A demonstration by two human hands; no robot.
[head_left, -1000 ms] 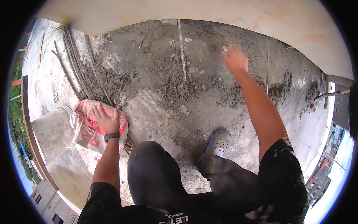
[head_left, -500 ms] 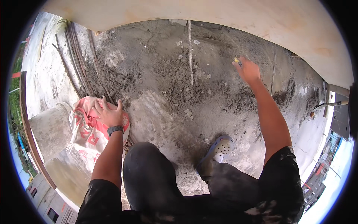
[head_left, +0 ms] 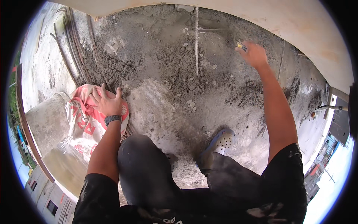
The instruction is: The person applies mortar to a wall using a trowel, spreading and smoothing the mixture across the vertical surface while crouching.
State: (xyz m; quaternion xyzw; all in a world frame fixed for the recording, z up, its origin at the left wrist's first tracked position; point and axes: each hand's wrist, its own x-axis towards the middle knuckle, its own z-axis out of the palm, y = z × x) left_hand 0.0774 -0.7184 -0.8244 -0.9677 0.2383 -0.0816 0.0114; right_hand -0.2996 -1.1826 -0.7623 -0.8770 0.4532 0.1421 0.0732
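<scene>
My right hand (head_left: 254, 55) is wrapped round the yellow and dark handle of a trowel (head_left: 241, 46), over wet grey mortar at the far right. The trowel's blade is hard to make out against the mortar; a thin dark edge shows to the left of the handle. With its fingers spread, my left hand (head_left: 108, 103) presses flat on a crumpled white and red sack (head_left: 81, 121). A watch is on that wrist. Crumbly mortar (head_left: 179, 67) with small stones lies between the two hands.
Several bent steel bars (head_left: 71, 41) run along the far left. A pale bucket (head_left: 48, 121) lies behind the sack. One thin straight strip (head_left: 197, 44) stretches across the mortar. A pale wall (head_left: 276, 16) bounds the far side. My clog (head_left: 222, 142) stands on the rough floor.
My right hand has moved slightly farther and to the right with the trowel, and the dark edge left of it now looks thinner. My left hand stays on the sack. The view has shifted a little.
</scene>
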